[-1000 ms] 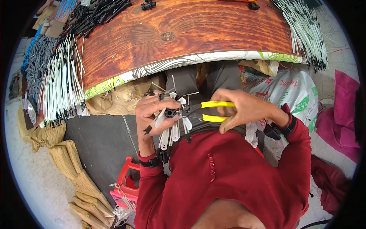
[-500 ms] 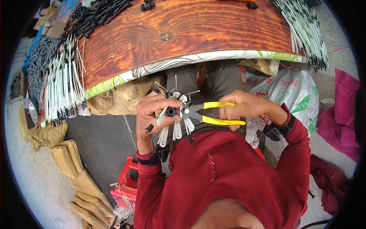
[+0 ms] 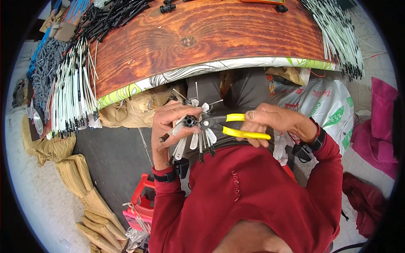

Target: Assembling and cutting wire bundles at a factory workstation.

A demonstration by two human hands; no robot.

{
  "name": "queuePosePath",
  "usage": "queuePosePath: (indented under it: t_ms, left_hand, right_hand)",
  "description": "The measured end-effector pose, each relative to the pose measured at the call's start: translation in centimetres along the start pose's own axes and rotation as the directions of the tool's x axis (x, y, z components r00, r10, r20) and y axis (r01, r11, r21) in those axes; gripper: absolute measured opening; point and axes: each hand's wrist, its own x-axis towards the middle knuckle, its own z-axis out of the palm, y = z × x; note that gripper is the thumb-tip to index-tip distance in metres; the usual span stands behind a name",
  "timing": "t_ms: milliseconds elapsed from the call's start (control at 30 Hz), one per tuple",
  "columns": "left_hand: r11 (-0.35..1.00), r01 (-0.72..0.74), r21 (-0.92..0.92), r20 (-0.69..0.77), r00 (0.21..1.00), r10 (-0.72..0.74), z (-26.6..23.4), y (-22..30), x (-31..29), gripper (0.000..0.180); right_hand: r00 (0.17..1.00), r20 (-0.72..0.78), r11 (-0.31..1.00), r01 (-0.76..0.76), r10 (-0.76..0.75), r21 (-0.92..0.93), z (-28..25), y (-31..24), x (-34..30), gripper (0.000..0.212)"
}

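My right hand (image 3: 274,120) is partly closed around the pliers with bright yellow handles and a grey metal head (image 3: 235,117): thumb on the end of the upper handle, fingers curled by the lower one, handles spread apart. Half a second ago this hand was blurred in motion; now it is sharp and the thumb sits plainly on the handle, so I judge the tool better steadied for the work. The nose is still right beside the hub, though I can't make out whether it bites on anything.

My left hand (image 3: 166,122) pinches the black round ribbed plastic hub (image 3: 191,121) between thumb and fingers, above the lap. The hub's hole faces up at the camera, so its axis runs toward me. Flat white plastic strips with black ends (image 3: 180,147) fan out round it, some toward the red sweater, others toward the table. The pliers' long axis lies crosswise, nose to the left, handles to the right, the lower handle sloping slightly downward.

Farther out stands the reddish-brown wooden table (image 3: 236,31), with bundled pale rods (image 3: 69,90) at its left edge.
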Motion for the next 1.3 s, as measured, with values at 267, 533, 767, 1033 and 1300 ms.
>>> queuePosePath:
  t_ms: [267, 533, 767, 1033, 1300]
  left_hand:
    - [0.999, -0.045, -0.025, -0.033, 0.998, 0.045, 0.4, -0.5, -0.6, 0.041]
    - [0.996, -0.088, 0.028, -0.031, 0.996, 0.089, 0.2, -0.1, 0.3, 0.042]
    - [0.999, -0.027, -0.017, -0.015, 1.0, 0.027, 0.7, 0.5, 0.2, 0.042]
    - [0.998, -0.045, -0.033, -0.024, 0.999, 0.044, 0.8, 0.1, 0.2, 0.041]
    - [0.997, -0.039, -0.064, 0.011, 0.999, 0.04, 0.2, -0.9, -0.3, 0.04]
  right_hand:
    - [0.986, -0.099, 0.88, 0.07, -0.131, -0.471, 1.2, -0.3, -0.5, 0.037]
    - [0.451, 0.04, -0.048, -0.007, -0.892, -0.999, 2.5, -0.7, -0.8, 0.052]
    - [0.484, 0.178, -0.247, -0.081, -0.857, -0.966, 0.9, -1.7, -1.5, 0.058]
    - [0.893, -0.075, 0.633, 0.253, -0.444, -0.732, -0.9, -1.6, -0.5, 0.044]
    - [0.918, -0.148, 0.65, 0.14, -0.368, -0.747, 0.9, -2.0, -0.7, 0.047]
